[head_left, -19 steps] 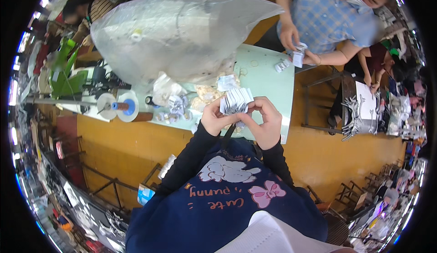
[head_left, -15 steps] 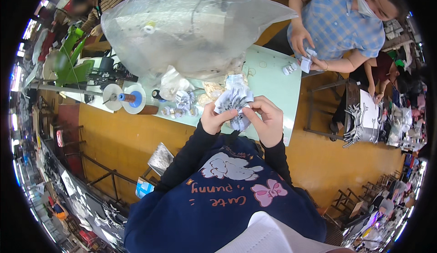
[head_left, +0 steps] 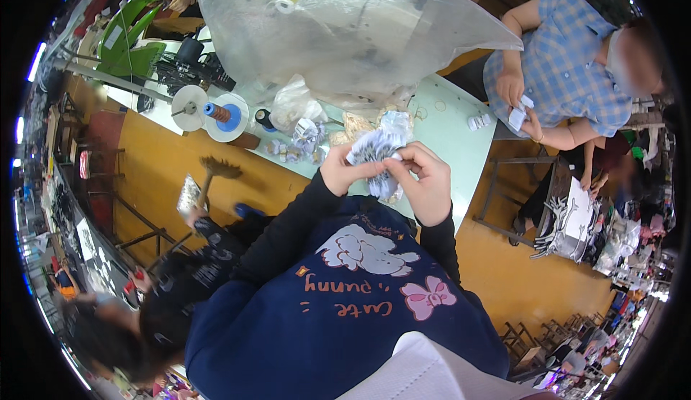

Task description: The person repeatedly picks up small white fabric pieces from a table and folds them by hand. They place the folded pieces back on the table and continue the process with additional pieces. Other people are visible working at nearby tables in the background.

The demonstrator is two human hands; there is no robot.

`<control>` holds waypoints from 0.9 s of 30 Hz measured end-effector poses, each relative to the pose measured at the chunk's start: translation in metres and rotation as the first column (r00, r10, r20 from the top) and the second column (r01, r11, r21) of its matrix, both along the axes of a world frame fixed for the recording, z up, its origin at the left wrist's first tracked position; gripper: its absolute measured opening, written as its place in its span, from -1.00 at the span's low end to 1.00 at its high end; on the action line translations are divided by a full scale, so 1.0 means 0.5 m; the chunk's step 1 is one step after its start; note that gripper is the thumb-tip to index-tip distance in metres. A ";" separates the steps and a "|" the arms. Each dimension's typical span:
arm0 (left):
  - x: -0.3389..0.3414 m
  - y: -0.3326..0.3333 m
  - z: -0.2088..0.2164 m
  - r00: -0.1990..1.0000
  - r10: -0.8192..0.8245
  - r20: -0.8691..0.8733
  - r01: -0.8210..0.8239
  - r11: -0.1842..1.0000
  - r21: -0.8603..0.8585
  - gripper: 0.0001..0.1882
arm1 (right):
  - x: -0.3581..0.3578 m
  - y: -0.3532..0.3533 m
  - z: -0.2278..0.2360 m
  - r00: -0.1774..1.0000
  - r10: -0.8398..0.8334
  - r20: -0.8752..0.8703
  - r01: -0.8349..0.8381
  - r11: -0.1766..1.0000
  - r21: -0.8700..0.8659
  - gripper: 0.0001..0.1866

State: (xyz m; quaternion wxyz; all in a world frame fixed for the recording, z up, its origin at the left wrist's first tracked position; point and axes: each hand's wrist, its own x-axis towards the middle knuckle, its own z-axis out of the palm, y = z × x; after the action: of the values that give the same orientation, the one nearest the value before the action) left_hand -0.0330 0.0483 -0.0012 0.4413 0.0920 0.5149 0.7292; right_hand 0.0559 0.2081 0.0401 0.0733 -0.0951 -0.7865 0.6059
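Note:
Both my hands hold a fanned bundle of small white labels (head_left: 373,148) with dark marks, just over the near edge of the pale green table (head_left: 455,137). My left hand (head_left: 347,171) grips its left side, the thumb laid across the front. My right hand (head_left: 429,183) pinches the right side between thumb and fingers. Just beyond lie a bundle in clear wrap (head_left: 396,123) and some cream-coloured pieces (head_left: 356,125). To the left are white-and-grey bundles (head_left: 308,135) and a crumpled clear bag (head_left: 295,103).
A big translucent plastic bag (head_left: 345,33) covers the table's far side. Thread spools (head_left: 229,117) stand at left. Across the table, a person in a checked shirt (head_left: 558,62) handles white labels (head_left: 517,116). At lower left, another person's arm (head_left: 216,234) is near a broom (head_left: 219,168) and dustpan (head_left: 189,197).
The view has turned and shifted. A person in black with a broom and dustpan has come in at lower left. My hands still hold the labels, which are now fanned differently.

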 end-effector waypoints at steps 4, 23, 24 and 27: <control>-0.013 -0.008 -0.006 1.000 -0.010 -0.003 0.010 0.999 0.047 -0.69 | -0.007 0.012 -0.005 0.997 0.061 0.043 -0.046 0.957 -0.287 -0.91; -0.005 -0.026 -0.017 0.987 0.135 0.081 -0.149 0.967 0.208 -0.64 | 0.007 -0.070 -0.001 0.960 -0.264 -0.093 0.209 0.895 -0.393 -0.76; -0.003 -0.021 -0.013 0.989 0.130 0.076 -0.143 0.967 0.211 -0.64 | 0.004 -0.071 -0.004 0.959 -0.271 -0.077 0.211 0.873 -0.440 -0.73; 0.000 -0.012 -0.001 0.994 0.106 0.001 -0.104 0.980 0.168 -0.64 | -0.004 -0.073 -0.009 0.945 -0.284 -0.163 0.211 0.909 -0.360 -0.76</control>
State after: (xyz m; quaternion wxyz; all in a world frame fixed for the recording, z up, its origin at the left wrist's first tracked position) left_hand -0.0327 0.0421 -0.0015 0.3908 0.1044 0.4577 0.7918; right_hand 0.0537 0.1716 0.0355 0.2156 -0.1406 -0.6400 0.7239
